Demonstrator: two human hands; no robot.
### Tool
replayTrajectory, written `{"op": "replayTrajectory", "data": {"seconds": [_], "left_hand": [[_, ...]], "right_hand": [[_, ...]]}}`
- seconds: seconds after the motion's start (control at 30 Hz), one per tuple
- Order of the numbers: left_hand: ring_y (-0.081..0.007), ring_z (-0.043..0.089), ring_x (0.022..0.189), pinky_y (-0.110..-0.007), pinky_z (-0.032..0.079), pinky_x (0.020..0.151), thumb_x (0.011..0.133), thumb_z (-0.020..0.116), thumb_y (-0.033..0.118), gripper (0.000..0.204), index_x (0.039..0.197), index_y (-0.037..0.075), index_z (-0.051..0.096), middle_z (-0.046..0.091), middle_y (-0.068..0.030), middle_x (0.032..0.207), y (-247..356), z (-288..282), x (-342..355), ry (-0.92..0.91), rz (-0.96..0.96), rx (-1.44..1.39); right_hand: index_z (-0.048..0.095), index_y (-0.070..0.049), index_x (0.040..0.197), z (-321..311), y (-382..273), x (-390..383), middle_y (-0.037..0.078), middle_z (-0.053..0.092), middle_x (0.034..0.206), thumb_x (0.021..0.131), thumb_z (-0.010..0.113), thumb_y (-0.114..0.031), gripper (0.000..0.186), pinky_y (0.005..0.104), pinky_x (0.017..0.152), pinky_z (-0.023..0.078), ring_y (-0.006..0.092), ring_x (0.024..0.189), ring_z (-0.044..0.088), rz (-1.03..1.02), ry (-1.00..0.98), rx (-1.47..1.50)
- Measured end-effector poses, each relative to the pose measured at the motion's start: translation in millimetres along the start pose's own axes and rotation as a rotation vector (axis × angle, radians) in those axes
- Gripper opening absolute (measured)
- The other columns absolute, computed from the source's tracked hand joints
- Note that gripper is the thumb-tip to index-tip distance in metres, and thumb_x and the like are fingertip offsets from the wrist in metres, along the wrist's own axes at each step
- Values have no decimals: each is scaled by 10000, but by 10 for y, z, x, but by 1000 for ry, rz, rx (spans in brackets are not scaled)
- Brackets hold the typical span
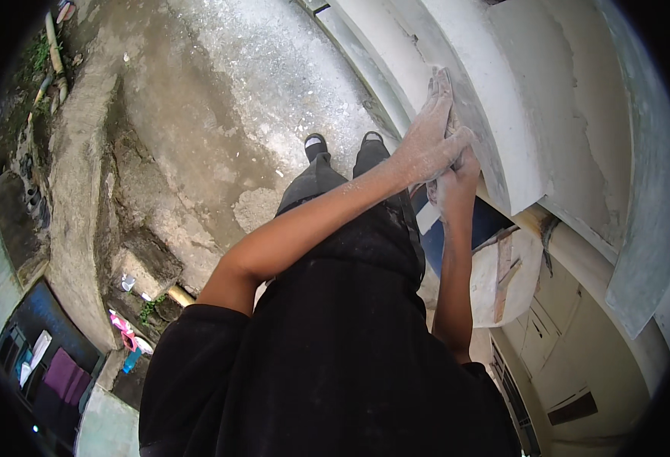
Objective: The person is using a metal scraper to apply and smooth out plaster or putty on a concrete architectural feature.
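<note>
1. We are pressing our left hand [430, 133] flat against the white plastered ledge [495, 107], fingers straight, held together and dusted with pale powder.
2. We are keeping our right hand [453, 183] just below the left one, tucked under it at the ledge's lower edge. Its fingers are curling around something, but the left hand is covering them, so we cannot tell what it is holding or how tightly.
3. We are working where the ledge's smooth curved face is meeting rougher, chipped plaster [578, 129] farther along from our hands.
4. We are standing with both feet [342, 145] on the speckled concrete ground [220, 91], well below the ledge and directly beneath our hands.
5. To do this well, in our judgement, we should be spreading pressure evenly through the whole left palm, sliding along the ledge's curve rather than across it, so no ridges are forming.
6. We should be steadying the right hand against the ledge's underside, letting the left hand guide it.
7. A round white board [502, 278] with wooden strips is sitting below the ledge, near our right forearm; we should be keeping our elbow off it.
</note>
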State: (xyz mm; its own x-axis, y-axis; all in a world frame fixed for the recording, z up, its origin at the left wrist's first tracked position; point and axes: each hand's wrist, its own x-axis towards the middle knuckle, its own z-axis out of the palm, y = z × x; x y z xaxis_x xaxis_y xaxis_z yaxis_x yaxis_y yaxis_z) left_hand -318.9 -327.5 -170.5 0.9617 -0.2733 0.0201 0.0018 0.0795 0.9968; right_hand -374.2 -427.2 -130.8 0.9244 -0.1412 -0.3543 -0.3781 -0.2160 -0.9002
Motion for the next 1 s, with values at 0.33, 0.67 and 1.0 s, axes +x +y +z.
{"op": "replayTrajectory", "data": {"seconds": [0.33,0.67,1.0], "left_hand": [[-400,-18,1458,-413,60,1187,906,528,394,953,1459,-122,-51,-42,-337,1538,134,48,-108,-83,-61,40],[-378,-29,1464,-413,51,1188,900,544,388,956,1470,-101,-47,-47,-296,1557,136,179,-169,-65,59,54],[-388,-10,1461,-383,74,1188,868,552,378,975,1468,-108,-44,-45,-306,1554,135,110,-82,-6,74,60]], "right_hand": [[543,17,1048,20,15,-199,5,531,624,805,554,-102,271,225,368,320,58,398,431,45,43,75],[542,67,1082,40,60,-136,39,612,849,865,558,-214,356,235,578,442,70,655,533,-307,143,-73],[552,37,1155,-48,101,-17,49,627,858,829,486,-14,337,204,502,410,62,612,538,-233,89,13]]}}
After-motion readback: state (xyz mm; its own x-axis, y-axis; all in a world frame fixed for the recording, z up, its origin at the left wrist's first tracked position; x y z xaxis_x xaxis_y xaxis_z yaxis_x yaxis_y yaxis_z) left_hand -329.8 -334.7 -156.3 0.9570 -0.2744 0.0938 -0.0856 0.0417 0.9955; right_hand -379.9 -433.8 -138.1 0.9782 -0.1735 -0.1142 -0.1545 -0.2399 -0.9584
